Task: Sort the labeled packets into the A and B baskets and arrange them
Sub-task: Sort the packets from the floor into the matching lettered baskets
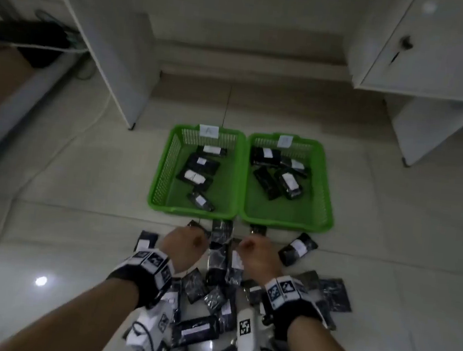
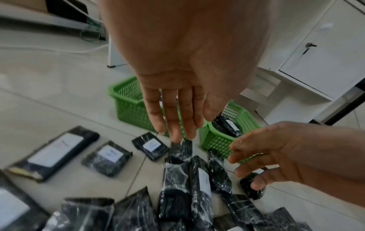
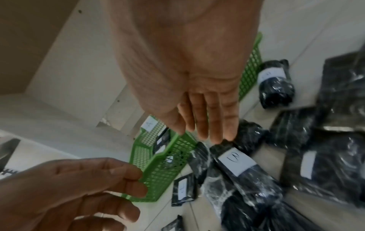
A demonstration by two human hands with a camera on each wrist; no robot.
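Observation:
Two green baskets stand side by side on the tiled floor. Basket A (image 1: pixel 192 213) is on the left and basket B (image 1: pixel 285 225) on the right, each with several black packets inside. A pile of black labeled packets (image 1: pixel 217 262) lies in front of them. My left hand (image 1: pixel 186 240) hangs over the pile with straight fingers (image 2: pixel 175 132) just above a black packet (image 2: pixel 180 148). My right hand (image 1: pixel 256 253) is beside it, its fingertips (image 3: pixel 217 137) at the end of a packet labeled B (image 3: pixel 235 159). Neither hand holds anything.
One loose packet (image 1: pixel 298 248) lies to the right, near basket B's front corner. White cabinets stand at the left (image 1: pixel 109 48) and right (image 1: pixel 437 54). A cable (image 1: pixel 99 115) runs along the floor at the left. A white tagged device (image 1: pixel 245 331) lies among the near packets.

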